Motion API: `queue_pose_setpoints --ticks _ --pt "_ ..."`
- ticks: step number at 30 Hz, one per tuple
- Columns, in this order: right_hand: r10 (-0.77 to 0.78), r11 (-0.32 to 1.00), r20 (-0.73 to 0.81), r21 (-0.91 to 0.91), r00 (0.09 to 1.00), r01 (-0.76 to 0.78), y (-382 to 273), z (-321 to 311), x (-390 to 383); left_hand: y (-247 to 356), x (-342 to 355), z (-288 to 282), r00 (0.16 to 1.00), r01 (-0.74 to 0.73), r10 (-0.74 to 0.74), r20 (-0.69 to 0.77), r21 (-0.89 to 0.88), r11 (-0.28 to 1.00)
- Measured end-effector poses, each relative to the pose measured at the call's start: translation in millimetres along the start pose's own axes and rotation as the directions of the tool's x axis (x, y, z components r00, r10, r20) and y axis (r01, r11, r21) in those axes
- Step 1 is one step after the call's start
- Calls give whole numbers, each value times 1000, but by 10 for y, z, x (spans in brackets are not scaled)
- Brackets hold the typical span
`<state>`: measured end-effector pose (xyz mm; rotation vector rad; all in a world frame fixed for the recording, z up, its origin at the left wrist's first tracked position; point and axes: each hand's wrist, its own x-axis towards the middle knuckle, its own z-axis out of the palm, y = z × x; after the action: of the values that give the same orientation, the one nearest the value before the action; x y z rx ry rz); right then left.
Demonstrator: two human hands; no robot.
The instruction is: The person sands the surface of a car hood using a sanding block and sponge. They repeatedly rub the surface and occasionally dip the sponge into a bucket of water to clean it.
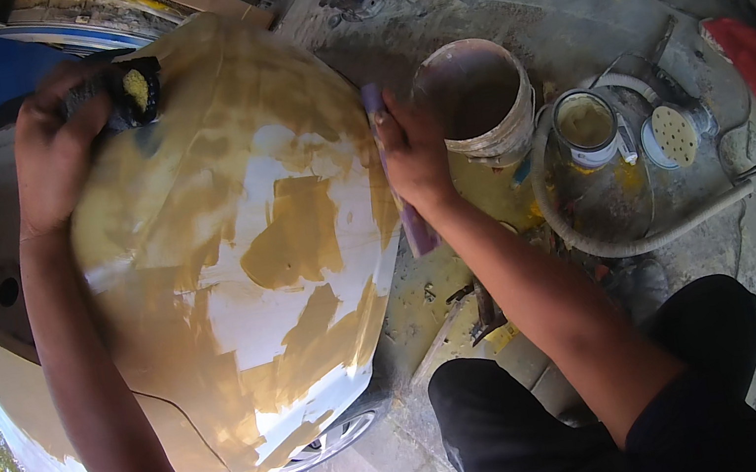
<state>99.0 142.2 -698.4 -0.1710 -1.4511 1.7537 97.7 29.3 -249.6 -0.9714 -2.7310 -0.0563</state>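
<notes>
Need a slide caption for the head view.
Left hand holding a dark item, right hand a purple block, both at a patchy car panel.

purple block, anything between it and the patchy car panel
Nothing visible stands between them: the purple block, held in the right hand, lies along the edge of the patchy car panel, though contact is hard to confirm. The bucket is farther right.

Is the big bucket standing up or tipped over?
Upright: the bucket has its round open mouth facing up.
</notes>
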Motion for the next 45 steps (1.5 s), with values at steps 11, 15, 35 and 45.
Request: queue_pose_setpoints --ticks 11,15,35,45 --pt "104 994 167 12 980 -108 -5 -25 -16 -31 3 0 1000 -6 7 -13 68 998" --pt "81 997 38 11 996 -82 -205 -86 68 -6 3 3 996 85 -84 17 -59 995" --pt "-117 984 -51 126 992 123 -336 -77 -742 -10 13 -7 1000 -8 8 19 12 1000" --pt "8 1000 -36 1 999 -8 -248 -72 -1155 -38 6 -9 1000 -8 8 -13 6 1000"
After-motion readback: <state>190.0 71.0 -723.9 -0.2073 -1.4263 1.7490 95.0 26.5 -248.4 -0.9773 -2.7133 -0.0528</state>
